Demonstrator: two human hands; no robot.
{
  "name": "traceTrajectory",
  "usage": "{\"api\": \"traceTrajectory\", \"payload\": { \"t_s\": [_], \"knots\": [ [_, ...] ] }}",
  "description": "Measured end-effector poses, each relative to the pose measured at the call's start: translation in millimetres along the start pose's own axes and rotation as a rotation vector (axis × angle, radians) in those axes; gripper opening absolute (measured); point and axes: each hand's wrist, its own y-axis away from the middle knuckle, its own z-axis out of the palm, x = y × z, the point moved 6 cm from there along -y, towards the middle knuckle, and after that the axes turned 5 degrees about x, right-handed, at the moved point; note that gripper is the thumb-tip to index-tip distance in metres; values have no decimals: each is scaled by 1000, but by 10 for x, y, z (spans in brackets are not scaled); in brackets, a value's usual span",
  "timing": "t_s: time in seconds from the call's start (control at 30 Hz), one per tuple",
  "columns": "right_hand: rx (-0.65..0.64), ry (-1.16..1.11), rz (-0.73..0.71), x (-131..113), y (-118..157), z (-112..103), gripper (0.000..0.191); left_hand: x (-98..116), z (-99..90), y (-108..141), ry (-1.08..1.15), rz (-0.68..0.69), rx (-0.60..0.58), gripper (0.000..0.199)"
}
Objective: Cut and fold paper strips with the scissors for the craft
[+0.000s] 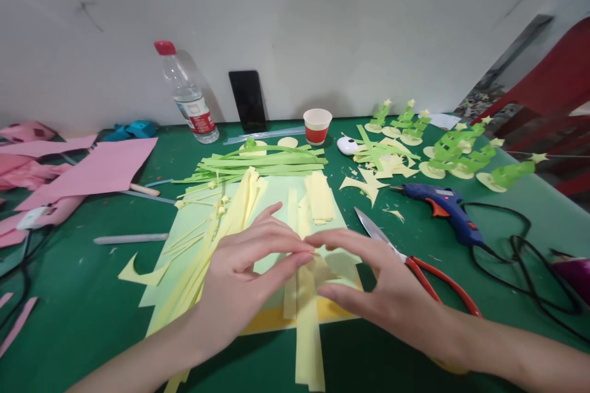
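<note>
My left hand (258,264) is closed, thumb and index finger pinching what looks like a narrow pale yellow paper strip (326,269), blurred and mostly hidden by the fingers. Against those fingertips rests the index finger of my right hand (369,264), whose thumb stands apart from it. Below both hands, long yellow paper strips (308,344) lie over green and yellow sheets. A bundle of yellow strips (203,270) runs along my left hand. Small folded paper stars (222,206), some with strip tails, lie beyond it. A short stack of yellow strips (319,196) sits farther back.
Red-handled scissors (417,264) and a blue glue gun (442,202) with its black cord lie right. Green paper spirals topped with stars (447,147) stand behind. Green strips (262,163), a cup (318,128), phone (247,101) and bottle (191,98) line the back; pink paper (101,166) is left.
</note>
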Motion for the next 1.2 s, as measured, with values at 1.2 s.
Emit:
{"api": "traceTrajectory", "payload": {
  "t_s": [1.2],
  "knots": [
    [284, 322, -460, -326, 49, -161, 12, 75, 142, 48, -105, 172, -128, 8]
  ]
}}
